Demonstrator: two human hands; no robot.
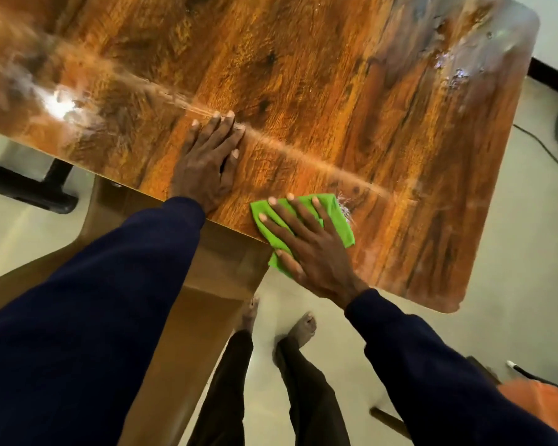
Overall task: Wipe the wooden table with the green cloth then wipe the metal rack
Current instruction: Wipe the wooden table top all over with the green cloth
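The glossy wooden table [319, 75] fills the upper part of the head view. A green cloth [340, 225] lies at its near edge, partly hanging over it. My right hand [310, 249] presses flat on the cloth with the fingers spread. My left hand [210, 159] rests flat on the bare tabletop to the left of the cloth, fingers straight and together. Wet streaks and droplets show on the wood beside the cloth and near the far right corner. No metal rack is in view.
A wooden chair [187, 317] stands under the table's near edge, below my left arm. A black metal table leg [23, 188] lies at left. An orange seat [541, 400] sits at lower right, and a cable [541, 146] runs across the pale floor at right.
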